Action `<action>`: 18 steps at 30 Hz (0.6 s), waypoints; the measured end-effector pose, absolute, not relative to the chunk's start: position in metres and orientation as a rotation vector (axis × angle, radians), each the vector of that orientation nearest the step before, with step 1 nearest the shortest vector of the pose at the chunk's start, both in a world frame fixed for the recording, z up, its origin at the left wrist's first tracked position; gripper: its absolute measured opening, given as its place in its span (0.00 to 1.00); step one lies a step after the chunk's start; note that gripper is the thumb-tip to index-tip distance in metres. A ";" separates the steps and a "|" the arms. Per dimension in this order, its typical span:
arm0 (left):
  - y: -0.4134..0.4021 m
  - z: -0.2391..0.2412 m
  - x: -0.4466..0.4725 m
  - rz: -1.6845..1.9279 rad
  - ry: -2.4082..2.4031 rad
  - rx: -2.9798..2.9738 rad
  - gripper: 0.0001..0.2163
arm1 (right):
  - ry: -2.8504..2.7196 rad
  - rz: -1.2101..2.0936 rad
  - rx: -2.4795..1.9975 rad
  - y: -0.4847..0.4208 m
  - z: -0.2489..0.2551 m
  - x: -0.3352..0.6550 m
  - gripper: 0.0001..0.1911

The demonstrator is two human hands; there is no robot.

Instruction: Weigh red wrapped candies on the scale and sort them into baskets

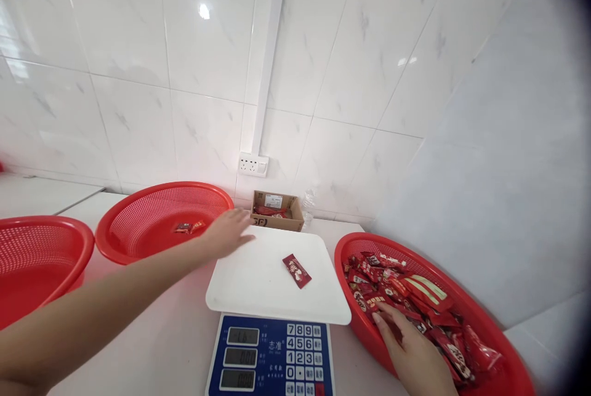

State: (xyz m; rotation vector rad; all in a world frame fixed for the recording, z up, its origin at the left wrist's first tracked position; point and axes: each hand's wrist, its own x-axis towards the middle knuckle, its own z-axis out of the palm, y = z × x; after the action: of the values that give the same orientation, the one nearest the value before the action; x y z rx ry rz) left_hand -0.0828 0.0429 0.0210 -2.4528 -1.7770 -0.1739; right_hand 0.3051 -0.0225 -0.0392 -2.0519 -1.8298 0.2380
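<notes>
a flat red packet (297, 271), pale-lettered, lies aslant on the white scale (252, 288). the left hand (228, 234) is by its far corner, thumb spread; the right hand (413, 350) dips among glossy red packets (455, 356) in a basket (364, 238); whether it pinches one, i can't tell.

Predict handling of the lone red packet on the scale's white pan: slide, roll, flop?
Red packet would likely slide rather than roll when pushed: it lies flat on the smooth-looking white pan. Probably light, given how small it is beside the pan. Straight edges hint it may hold its shape when pinched, though its contents are hidden.
</notes>
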 end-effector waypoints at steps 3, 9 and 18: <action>0.032 0.014 -0.033 -0.130 -1.463 -2.749 0.22 | -1.828 0.253 -2.043 -0.022 -0.042 0.307 0.24; 0.026 -0.002 0.025 -0.071 -1.165 -2.952 0.17 | -1.826 0.241 -2.015 -0.020 -0.048 0.309 0.25; 0.032 0.018 0.001 -0.139 -1.678 -2.696 0.12 | -1.834 0.266 -2.033 -0.023 -0.044 0.308 0.26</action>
State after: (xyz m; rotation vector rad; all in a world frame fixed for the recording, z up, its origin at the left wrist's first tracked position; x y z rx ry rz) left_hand 0.0010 0.0319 0.0180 -2.6964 -1.6783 -0.1388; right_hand 0.3081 -0.0225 -0.0440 -2.0330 -1.8345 0.2655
